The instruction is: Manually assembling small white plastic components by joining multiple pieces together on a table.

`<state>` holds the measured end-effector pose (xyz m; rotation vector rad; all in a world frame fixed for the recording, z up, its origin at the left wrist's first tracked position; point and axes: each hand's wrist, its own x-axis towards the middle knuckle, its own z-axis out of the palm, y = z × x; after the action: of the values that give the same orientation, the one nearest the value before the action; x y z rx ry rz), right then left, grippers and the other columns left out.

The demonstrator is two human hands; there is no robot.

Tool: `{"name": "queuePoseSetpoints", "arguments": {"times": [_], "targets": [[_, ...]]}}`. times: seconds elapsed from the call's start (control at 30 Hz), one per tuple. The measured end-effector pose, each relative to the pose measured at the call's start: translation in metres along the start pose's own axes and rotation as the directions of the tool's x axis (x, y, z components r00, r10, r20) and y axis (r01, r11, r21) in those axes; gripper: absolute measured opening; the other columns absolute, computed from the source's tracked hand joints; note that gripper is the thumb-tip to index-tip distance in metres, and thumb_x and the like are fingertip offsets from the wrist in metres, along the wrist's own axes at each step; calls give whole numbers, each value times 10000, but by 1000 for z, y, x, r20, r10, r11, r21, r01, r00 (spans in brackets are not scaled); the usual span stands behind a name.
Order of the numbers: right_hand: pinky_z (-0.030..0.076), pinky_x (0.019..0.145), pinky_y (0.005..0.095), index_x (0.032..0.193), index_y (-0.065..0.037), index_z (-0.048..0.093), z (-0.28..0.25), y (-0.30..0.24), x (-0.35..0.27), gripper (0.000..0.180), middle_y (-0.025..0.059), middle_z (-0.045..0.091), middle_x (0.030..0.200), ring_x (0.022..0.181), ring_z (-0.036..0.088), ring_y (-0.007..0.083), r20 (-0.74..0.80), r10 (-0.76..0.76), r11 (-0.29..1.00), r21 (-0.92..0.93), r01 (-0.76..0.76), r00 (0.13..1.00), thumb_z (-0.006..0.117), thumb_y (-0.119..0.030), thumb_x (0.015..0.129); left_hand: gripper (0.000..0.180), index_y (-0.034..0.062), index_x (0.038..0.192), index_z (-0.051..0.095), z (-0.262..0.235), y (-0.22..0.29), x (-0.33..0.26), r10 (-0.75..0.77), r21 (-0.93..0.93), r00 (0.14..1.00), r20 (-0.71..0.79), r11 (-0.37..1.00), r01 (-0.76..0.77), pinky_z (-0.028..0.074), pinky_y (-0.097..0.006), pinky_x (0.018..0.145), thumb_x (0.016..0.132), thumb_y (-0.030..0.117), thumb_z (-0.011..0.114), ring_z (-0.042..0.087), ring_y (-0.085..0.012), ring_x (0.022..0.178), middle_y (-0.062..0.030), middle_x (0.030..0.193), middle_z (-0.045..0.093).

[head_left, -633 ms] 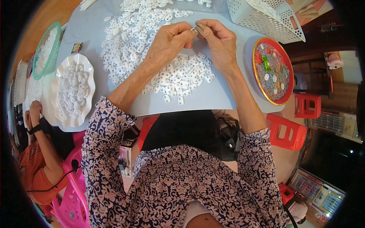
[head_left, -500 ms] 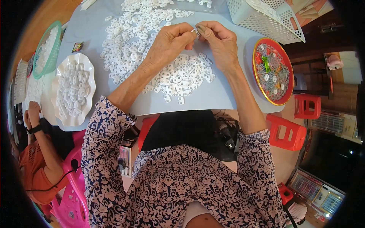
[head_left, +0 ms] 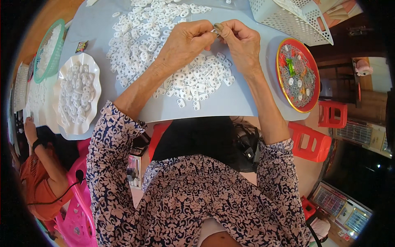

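Note:
My left hand (head_left: 187, 43) and my right hand (head_left: 242, 45) meet fingertip to fingertip over the table. Both are closed in a pinch around a small white plastic piece (head_left: 214, 31), which the fingers mostly cover. Below and left of them spreads a big pile of small white plastic pieces (head_left: 138, 55), many with a hole. A smaller cluster (head_left: 197, 80) lies just under my wrists. To my right stands a red dish with a gold rim (head_left: 312, 99), full of small grey parts, some white pieces and a green wrapper.
On the left, a white scalloped dish (head_left: 96, 78) holds more white pieces, near a small wrapper (head_left: 82, 46) and a green basket (head_left: 60, 29). A grey perforated basket (head_left: 284, 26) stands far right. Beyond the left side sits another person (head_left: 45, 168). Red stools (head_left: 310, 142) are at right.
The view has shifted slightly. My hands stay together on the small white piece, with the fingers slightly repositioned. The other person's hand has moved a little.

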<state>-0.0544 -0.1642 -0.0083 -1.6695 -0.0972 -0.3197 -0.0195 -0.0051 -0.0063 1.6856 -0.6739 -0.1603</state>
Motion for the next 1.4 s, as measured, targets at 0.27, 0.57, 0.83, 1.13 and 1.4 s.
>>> {"name": "queuePoseSetpoints", "arguments": {"times": [0.27,0.57,0.83,1.13,1.4], "targets": [[404,579,191,853,-6,654,-1,-6,-1,184,-17,592,692,638,492,43,30,48,997,67,-50,998,626,-185,886,204,50,710,588,-1,3,1,-74,-34,997,26,997,75,309,-228,462,860,182,542,390,-31,516,24,587,542],[395,570,185,845,-10,660,-2,0,-1,164,-26,594,694,624,480,41,28,18,999,38,-19,999,638,-170,876,189,47,708,586,1,-1,0,-56,-18,998,19,998,56,320,-225,482,851,152,520,402,-36,535,23,596,546],[404,570,184,847,-7,661,0,2,1,141,-13,615,713,624,491,40,-1,51,992,118,-51,999,655,-148,862,178,47,718,595,-2,-1,4,-36,-73,999,20,997,38,327,-231,492,845,152,526,419,-42,549,19,601,542],[472,644,211,897,-2,644,-8,1,-2,111,36,648,771,681,574,73,32,136,975,175,-140,990,629,-106,862,168,-1,954,623,-57,12,13,103,524,995,9,847,-92,424,-270,673,876,141,579,541,-139,748,-35,775,603],[434,631,204,916,10,668,-8,1,-2,125,5,610,753,646,505,63,41,87,994,64,-90,995,642,-90,845,88,-9,755,592,-64,7,7,355,698,904,236,586,-412,454,-414,623,786,64,554,582,-310,671,-197,676,551]]}}
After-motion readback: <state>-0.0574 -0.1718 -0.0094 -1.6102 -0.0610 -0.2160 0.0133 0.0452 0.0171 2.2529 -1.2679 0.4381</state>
